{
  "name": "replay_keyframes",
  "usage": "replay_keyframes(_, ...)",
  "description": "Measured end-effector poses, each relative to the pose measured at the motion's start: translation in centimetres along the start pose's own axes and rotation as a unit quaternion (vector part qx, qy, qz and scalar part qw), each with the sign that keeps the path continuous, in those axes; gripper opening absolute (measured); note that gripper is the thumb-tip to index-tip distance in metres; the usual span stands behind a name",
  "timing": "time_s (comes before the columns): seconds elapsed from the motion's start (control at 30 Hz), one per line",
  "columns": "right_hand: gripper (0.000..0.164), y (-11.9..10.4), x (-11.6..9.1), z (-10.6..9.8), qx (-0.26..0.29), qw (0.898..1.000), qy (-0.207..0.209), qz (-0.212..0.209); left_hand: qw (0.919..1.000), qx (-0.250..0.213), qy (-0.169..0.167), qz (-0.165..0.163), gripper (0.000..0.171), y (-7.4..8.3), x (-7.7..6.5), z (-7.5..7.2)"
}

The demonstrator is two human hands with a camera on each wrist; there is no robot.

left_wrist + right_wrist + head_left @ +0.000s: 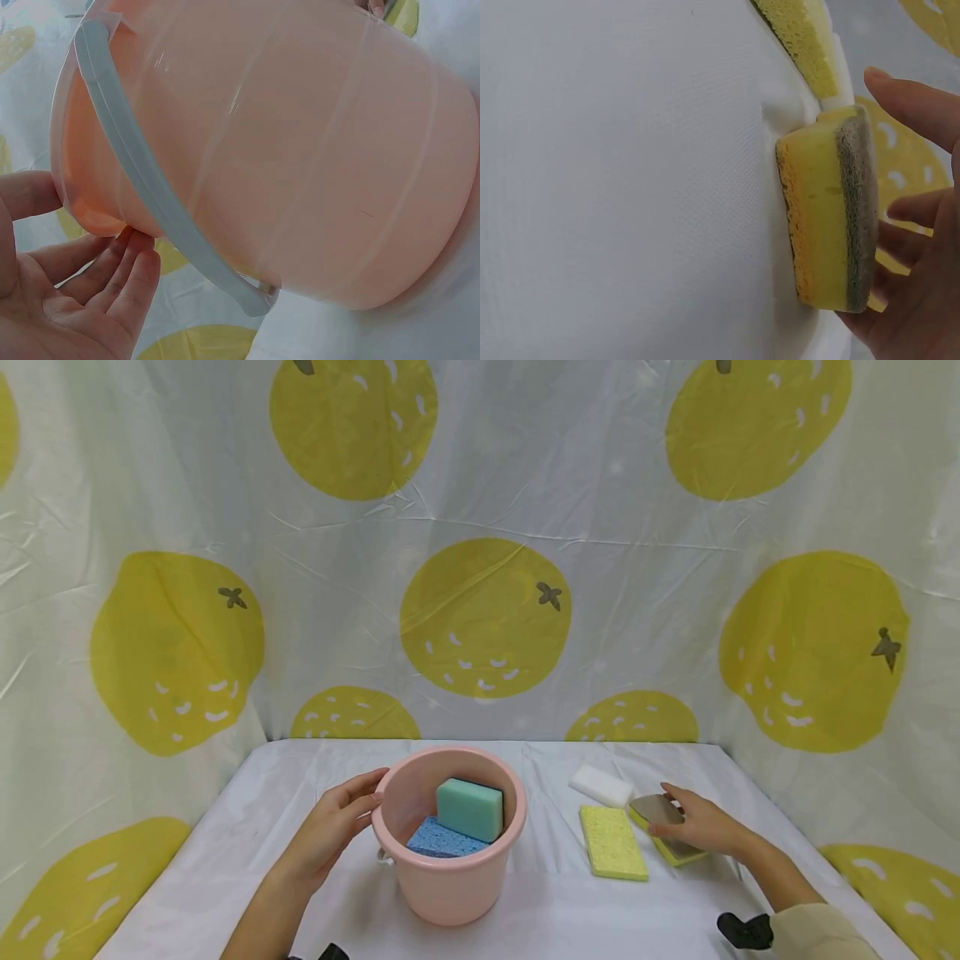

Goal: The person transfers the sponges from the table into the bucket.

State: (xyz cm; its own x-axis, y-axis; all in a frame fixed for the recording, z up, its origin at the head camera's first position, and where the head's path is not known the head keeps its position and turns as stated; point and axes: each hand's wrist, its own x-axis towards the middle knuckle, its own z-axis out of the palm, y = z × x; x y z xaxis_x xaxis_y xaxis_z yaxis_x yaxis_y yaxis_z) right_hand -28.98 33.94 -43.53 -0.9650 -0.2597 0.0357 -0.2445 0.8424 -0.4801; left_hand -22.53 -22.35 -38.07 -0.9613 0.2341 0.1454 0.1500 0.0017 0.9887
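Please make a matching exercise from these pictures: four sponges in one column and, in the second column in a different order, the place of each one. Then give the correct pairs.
Sponges:
1. teal sponge
2. white sponge
3. plain yellow sponge
4. yellow sponge with a grey scrub layer

Places:
A. under the right hand
B. leaning inside the pink bucket
C. flat on the table between the bucket and the right hand
D. on the table, farthest back

Pairs: 1-B, 2-D, 3-C, 4-A
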Motion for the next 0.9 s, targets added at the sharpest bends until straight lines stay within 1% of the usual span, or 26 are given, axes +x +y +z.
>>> replay_keyframes(0.17, 0.1, 0.2, 0.1, 0.2, -0.015, 1.0, -0.009, 0.023, 1.0, 0.0, -0.001, 0.001, 0.057, 0.0, -0.1, 0.0)
replay_keyframes(0.37, 0.099, 0.3, 0.1, 0.6, -0.02, 0.999, -0.002, 0.028, 1.0, 0.0, 0.001, 0.0, 0.055, 0.1, -0.1, 0.0)
replay_keyframes(0.47, 0.095, 0.4, 0.3, 0.8, -0.023, 0.999, 0.009, 0.028, 1.0, 0.001, 0.002, 0.001, 0.055, 0.1, -0.1, 0.0)
replay_keyframes(0.6, 0.085, 0.4, 0.5, 1.1, -0.033, 0.999, 0.026, 0.018, 1.0, 0.001, 0.001, 0.002, 0.055, 0.1, -0.1, 0.0)
replay_keyframes(0.7, 0.082, 0.5, 0.6, 1.2, -0.042, 0.998, 0.033, 0.016, 1.0, 0.0, 0.0, 0.001, 0.055, 0.1, -0.1, 0.1)
replay_keyframes(0.8, 0.084, 0.4, 0.6, 1.3, -0.04, 0.998, 0.035, 0.023, 1.0, -0.001, 0.0, 0.0, 0.055, 0.1, -0.1, 0.1)
replay_keyframes(0.9, 0.089, 0.4, 0.5, 1.3, -0.034, 0.998, 0.038, 0.038, 1.0, -0.003, -0.001, 0.002, 0.055, 0.1, -0.1, 0.1)
